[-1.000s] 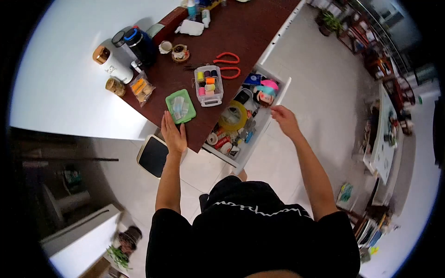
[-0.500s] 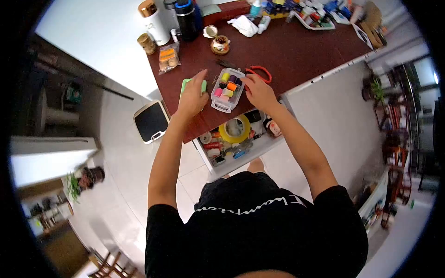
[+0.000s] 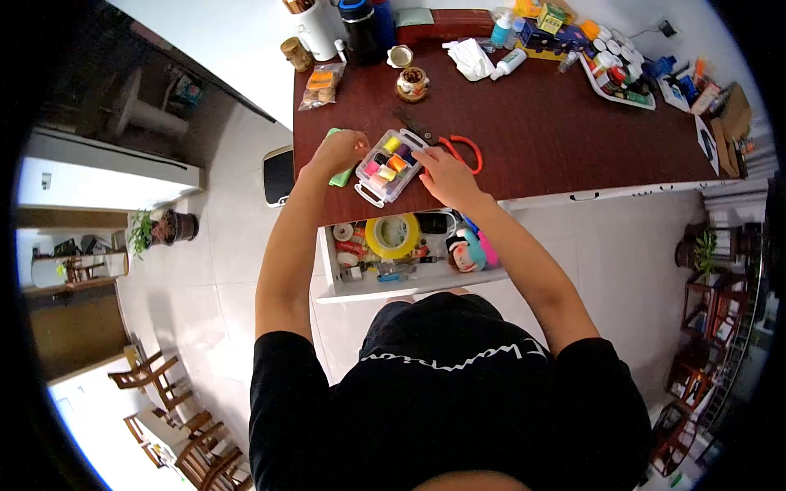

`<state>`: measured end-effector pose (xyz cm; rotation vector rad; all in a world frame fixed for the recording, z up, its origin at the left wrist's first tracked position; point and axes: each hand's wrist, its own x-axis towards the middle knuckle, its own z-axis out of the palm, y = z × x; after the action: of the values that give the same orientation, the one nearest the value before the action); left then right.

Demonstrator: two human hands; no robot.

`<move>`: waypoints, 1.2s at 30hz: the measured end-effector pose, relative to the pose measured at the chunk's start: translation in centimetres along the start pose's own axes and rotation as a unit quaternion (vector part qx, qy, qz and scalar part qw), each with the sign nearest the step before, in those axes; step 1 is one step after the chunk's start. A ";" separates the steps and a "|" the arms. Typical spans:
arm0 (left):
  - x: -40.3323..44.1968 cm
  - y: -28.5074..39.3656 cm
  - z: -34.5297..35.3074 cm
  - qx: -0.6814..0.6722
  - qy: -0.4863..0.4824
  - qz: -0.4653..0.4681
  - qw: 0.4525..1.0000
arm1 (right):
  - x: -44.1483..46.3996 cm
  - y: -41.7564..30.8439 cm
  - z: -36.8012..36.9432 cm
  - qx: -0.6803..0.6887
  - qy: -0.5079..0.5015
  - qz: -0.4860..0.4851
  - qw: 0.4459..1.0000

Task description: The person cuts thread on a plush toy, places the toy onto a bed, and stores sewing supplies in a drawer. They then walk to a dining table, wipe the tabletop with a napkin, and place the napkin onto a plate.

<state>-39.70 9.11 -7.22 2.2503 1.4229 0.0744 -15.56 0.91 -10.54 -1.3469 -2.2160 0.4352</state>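
Note:
A clear plastic box (image 3: 378, 193) with white latches holds several spools of thread (image 3: 396, 164) in yellow, orange, pink and dark colours. My right hand (image 3: 449, 177) grips the box's right rim, with fingertips at its upper right corner. On the other side, my left hand (image 3: 337, 154) is beside the box's left edge, its fingers drawn together; anything small between them is hidden. Under that hand lies a light green flat item (image 3: 341, 177), mostly covered. Just beyond the box are red-handled scissors (image 3: 468, 154) with dark blades.
Below the tabletop (image 3: 524, 139) an open drawer (image 3: 409, 286) holds a yellow tape roll (image 3: 391, 236), a doll (image 3: 468, 252) and small items. Behind stand an ornate open jar (image 3: 412, 84), a snack bag (image 3: 321, 86), bottles (image 3: 360, 33) and a white tray (image 3: 626, 96) of small containers.
The camera view has turned, so the table appears rotated. My left hand's fingers have gone from outstretched to drawn together, closer to the box. My right hand stays at the box's right side.

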 end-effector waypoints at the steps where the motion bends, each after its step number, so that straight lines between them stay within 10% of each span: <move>1: -0.5 0.5 -0.2 -0.013 0.025 -0.022 0.999 | 0.2 0.1 0.0 0.004 -0.002 -0.007 1.000; 9: -4.3 7.7 0.9 -0.093 0.075 -0.094 0.988 | 0.8 0.3 0.0 0.039 0.007 -0.011 0.999; 11: -5.0 7.8 2.0 0.021 0.225 0.033 0.974 | 0.8 -0.2 -0.2 0.043 0.004 0.005 0.999; 15: -5.7 3.6 1.8 -0.103 0.356 -0.069 0.926 | 0.3 -0.3 -0.1 0.053 0.013 0.011 0.998; 21: -7.4 -5.2 5.5 0.056 0.180 -0.251 0.949 | -0.4 -1.4 -0.4 0.064 -0.050 0.083 0.993; 27: -6.4 -3.1 4.9 0.044 0.159 -0.238 0.957 | -0.6 -2.4 -0.2 0.063 -0.049 0.092 0.993; 36: -7.0 -5.5 5.0 -0.055 0.305 -0.169 0.936 | 0.0 -0.9 -0.6 0.180 -0.013 0.194 0.964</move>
<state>-46.08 3.18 -12.57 1.9342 2.0387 0.7744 -15.90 0.50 -9.58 -1.5681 -1.7725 0.9508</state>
